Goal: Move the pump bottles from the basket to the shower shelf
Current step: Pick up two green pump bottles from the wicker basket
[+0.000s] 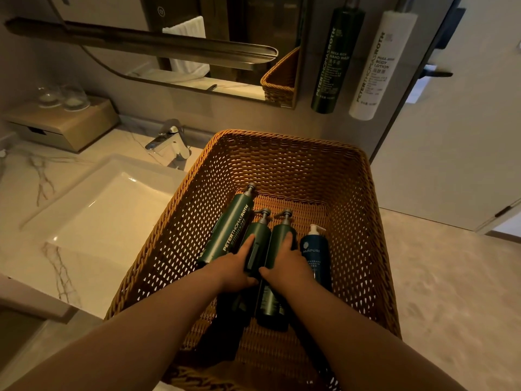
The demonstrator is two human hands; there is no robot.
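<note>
Both forearms reach down into the basket [282,136], side by side. Left hand [239,266] curls round one green pump bottle [260,235]; right hand [287,263] wraps the neighbouring green bottle [277,300]. A taller green bottle [234,224] lies just left of the left hand, a blue bottle [314,255] just right of the right hand.

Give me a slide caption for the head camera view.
Basket by the sink: left hand grips one green bottle, right hand the next bottle.
</note>
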